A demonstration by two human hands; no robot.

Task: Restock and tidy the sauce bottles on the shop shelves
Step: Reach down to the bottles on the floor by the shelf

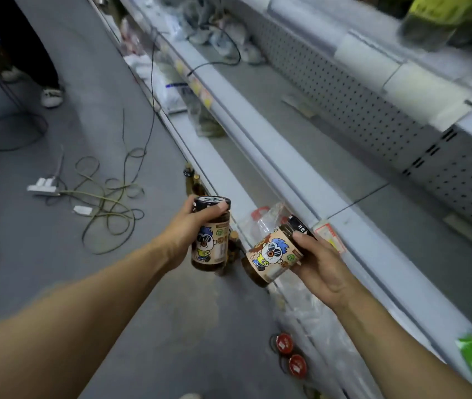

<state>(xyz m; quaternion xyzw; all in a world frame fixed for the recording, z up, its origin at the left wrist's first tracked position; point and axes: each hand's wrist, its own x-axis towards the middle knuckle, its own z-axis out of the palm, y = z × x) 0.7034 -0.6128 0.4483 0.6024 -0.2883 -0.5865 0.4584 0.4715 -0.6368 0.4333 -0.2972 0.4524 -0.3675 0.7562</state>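
Head view: two hands (188, 234) (319, 263) hold two sauce jars (210, 240) (275, 254).

Dim cool light, wide-angle bending, edges smeared perhaps by motion, soft shadows

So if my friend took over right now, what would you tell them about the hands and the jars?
Left hand grips one sauce jar upright, fingers round its black lid.
Right hand holds a second jar tilted, lid pointing towards the shelf.
Both jars are in the air, above the floor beside the shelf edge.
Done: two jars picked up.
Left: set both on the shelf, which has plenty of bare space. More bottles wait low down by the shelf base.
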